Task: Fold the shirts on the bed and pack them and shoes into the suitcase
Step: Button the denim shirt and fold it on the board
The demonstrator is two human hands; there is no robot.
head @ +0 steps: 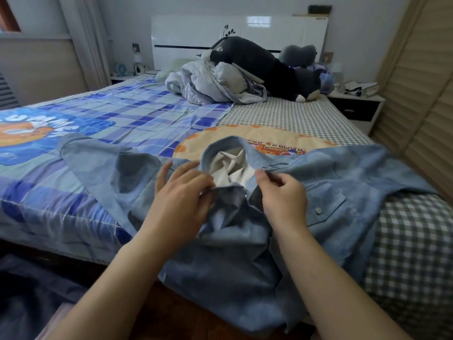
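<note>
While the blue denim shirt [331, 187] lies spread out on the near edge of the bed [282, 116], both hands are on its open front, just below the collar [225, 146]. The left hand [181, 200] has its fingers curled round a bunched bit of the left front edge, and its thumb side rests flat on the cloth. The right hand [282, 192] pinches the other front edge between thumb and finger, close to the collar. Something white [232, 165] shows inside the neck opening. One sleeve [81, 153] reaches out to the left over the blue checked sheet [137, 111], and the bottom of the shirt hangs off the bed toward the floor. A chest pocket with a shiny snap button [318, 210] sits just right of the right hand. Far back, near the white headboard [245, 33], there is a heap of pale bedding [213, 84] with a dark plush toy [269, 67] lying on it
</note>
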